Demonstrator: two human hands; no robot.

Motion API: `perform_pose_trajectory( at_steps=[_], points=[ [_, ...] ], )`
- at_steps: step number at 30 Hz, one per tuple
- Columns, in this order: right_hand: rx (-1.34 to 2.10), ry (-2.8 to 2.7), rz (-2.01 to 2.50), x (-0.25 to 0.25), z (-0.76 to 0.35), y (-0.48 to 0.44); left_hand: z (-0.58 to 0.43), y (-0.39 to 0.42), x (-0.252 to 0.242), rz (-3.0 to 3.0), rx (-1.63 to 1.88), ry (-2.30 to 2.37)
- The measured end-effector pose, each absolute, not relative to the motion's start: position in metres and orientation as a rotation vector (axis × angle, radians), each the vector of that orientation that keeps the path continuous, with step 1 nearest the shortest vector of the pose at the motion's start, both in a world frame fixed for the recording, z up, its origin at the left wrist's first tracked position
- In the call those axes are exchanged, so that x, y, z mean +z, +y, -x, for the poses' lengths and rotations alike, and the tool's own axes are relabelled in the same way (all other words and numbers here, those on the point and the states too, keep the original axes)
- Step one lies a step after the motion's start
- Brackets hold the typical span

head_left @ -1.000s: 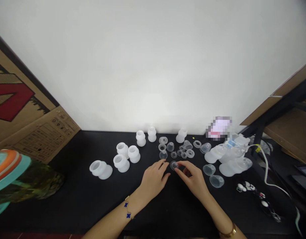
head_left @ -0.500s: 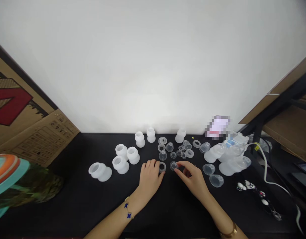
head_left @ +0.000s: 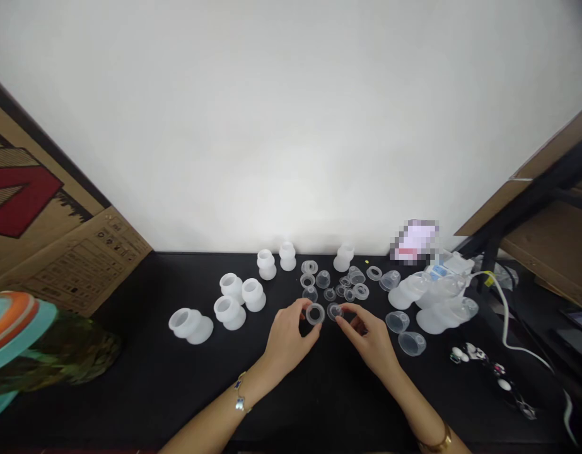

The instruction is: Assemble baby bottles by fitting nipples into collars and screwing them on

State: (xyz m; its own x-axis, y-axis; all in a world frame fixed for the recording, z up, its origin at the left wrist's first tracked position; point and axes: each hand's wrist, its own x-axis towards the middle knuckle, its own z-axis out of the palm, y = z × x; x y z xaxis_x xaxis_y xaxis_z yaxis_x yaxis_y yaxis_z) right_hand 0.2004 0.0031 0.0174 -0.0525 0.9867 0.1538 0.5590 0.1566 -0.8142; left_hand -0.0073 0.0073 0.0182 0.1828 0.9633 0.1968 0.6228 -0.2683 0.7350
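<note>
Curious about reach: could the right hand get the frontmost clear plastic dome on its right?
Probably yes: nothing stands between dome and right hand, though its fingers hold a clear round plastic disc.

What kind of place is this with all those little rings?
Perhaps a small workspace, though I can't tell if it's at home: loose clear rings and white containers sit on a black table, with a cardboard box at the left.
</note>
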Motion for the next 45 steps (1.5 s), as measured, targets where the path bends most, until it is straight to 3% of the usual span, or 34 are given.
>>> perform_pose_trajectory(
  at_steps=[7, 21, 36, 45],
  points=[
    [0.722, -1.688, 1.453, 0.018, -0.2, 0.002, 0.01, 0.01, 0.022, -1.662, 1.13, 1.284],
    [0.68, -1.668, 1.395, 0.021, -0.2, -0.001, 0.012, 0.012, 0.023, -1.386, 1.221, 1.047],
    [1.157, -1.457, 1.303, 0.021, -0.202, 0.003, 0.009, 0.018, 0.026, -1.06, 1.08, 0.981],
    [1.225, -1.405, 1.274, 0.018, -0.202, 0.005, 0.008, 0.02, 0.023, -0.994, 1.061, 0.975]
  ],
)
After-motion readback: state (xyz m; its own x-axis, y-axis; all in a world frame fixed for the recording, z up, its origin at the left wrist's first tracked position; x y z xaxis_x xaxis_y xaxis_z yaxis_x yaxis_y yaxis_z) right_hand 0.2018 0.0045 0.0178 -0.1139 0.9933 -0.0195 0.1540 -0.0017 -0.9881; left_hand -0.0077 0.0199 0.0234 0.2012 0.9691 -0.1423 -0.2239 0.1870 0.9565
